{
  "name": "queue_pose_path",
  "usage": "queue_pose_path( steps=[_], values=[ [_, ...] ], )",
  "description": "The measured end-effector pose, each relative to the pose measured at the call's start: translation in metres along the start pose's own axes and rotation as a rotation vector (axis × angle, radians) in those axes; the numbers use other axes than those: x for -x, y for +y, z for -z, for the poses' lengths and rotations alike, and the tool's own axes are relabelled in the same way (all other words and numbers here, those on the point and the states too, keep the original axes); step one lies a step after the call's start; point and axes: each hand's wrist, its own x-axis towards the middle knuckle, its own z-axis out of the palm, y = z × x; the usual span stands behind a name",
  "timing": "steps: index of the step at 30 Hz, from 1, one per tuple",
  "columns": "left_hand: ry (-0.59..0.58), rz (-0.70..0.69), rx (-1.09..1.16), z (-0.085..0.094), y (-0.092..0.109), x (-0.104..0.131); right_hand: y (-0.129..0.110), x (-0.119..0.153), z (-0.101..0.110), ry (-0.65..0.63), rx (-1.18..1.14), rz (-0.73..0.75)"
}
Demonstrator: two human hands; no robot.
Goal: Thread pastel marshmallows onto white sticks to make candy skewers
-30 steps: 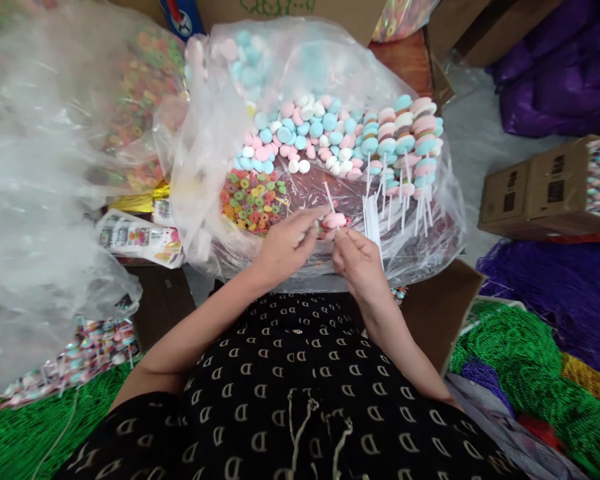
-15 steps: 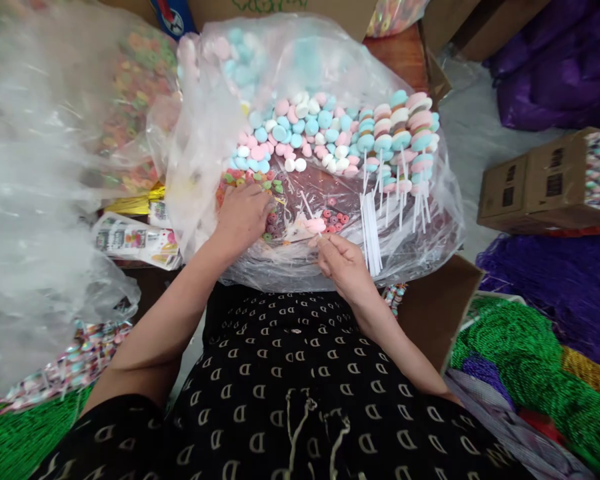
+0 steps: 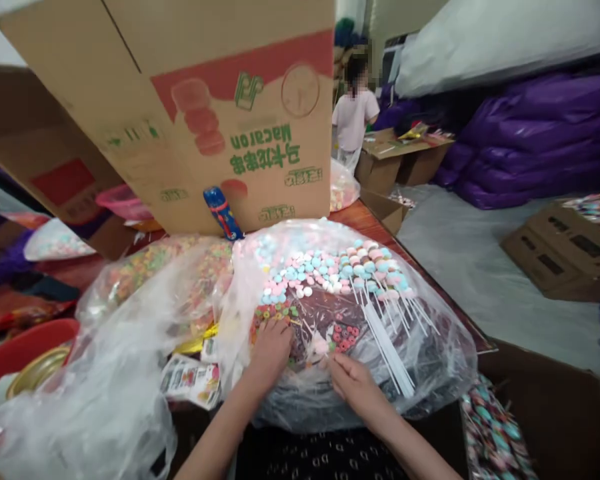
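Observation:
My left hand (image 3: 271,345) lies over a pile of small ring candies (image 3: 275,311), its fingers stretched out onto them and the tips partly hidden. Closed in a pinch, my right hand (image 3: 353,379) holds a candy stick; a pink piece and a greenish ring (image 3: 331,347) show just beyond the fingers. Red ring candies (image 3: 347,338) lie beside it. Behind both hands are pink, blue and white round candies (image 3: 307,267) on clear plastic. Finished-looking candy skewers (image 3: 373,257) rest at the right, near a bundle of white sticks (image 3: 387,350).
A large Macaron carton (image 3: 260,87) stands behind, with a blue bottle (image 3: 223,213) before it. Bags of ring candies (image 3: 155,270) and printed packets (image 3: 193,380) lie left. A person (image 3: 355,113) stands at the back. Open cartons (image 3: 570,253) and purple bags (image 3: 535,143) are right.
The view has tilted up, bringing the carton and the person into sight. My left hand stays at the ring candies. A greenish ring now shows by the pink piece at my right hand.

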Motion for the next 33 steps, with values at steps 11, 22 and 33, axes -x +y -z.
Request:
queue_pose_path(
  steps=[11, 22, 33],
  values=[
    [0.234, -0.033, 0.027, -0.024, -0.017, -0.005, -0.013, -0.012, 0.002, 0.050, 0.190, 0.229],
    [0.527, -0.015, 0.428, -0.037, -0.030, -0.002, -0.011, -0.020, -0.006, 0.057, 0.317, 0.242],
    [0.336, 0.220, 1.082, -0.024, 0.025, 0.006, -0.003, -0.031, -0.009, 0.137, 0.092, 0.277]
  ],
)
